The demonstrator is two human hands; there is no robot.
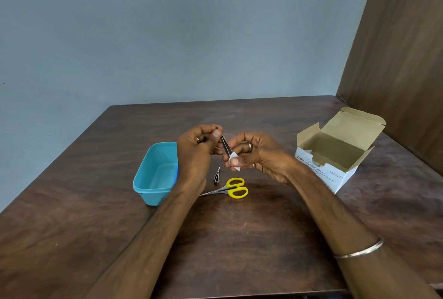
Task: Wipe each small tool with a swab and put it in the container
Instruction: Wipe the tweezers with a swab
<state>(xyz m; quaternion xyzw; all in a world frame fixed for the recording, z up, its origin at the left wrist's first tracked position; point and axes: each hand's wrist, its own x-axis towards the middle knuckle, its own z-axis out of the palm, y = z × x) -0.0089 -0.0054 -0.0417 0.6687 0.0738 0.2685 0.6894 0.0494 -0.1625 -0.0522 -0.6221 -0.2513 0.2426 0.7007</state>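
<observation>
Head view: your left hand [196, 147] pinches the tweezers [225, 145] by their top end, fingers curled; your right hand [254, 155] clamps a white swab [233, 161] around their tip. The blue container [153, 178] sits just left of your left hand.

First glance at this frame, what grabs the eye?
Two hands meet above the table's middle: the left hand pinches slim metal tweezers while the right hand pinches a white swab round their lower end. A bright blue container sits left of the hands, yellow-handled scissors lie on the table below them, and an open alcohol swab box stands at right.
</observation>
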